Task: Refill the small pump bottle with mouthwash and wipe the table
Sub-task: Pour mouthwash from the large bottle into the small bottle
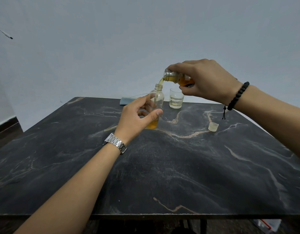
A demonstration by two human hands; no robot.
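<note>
I see my left hand [137, 115] curled around the small bottle [156, 105], which stands upright on the dark marble table [179, 166] toward its far middle. My thumb [156, 113] presses the near side of the glass while the index finger lies along the far-left side near the shoulder; the other fingers are partly hidden behind the bottle. A shallow layer of amber liquid sits at its bottom, below my thumb.

My right hand [206, 80] grips the mouthwash bottle [177, 78] from above, fingers wrapped over its body, thumb beneath. It is tipped nearly level, its mouth just above the small bottle's open neck, and a thin amber stream [160, 81] runs between them.

A glass tumbler [176, 98] stands just behind, a translucent cap [213, 127] lies to the right, and a blue-grey cloth [126, 100] rests at the far edge.
</note>
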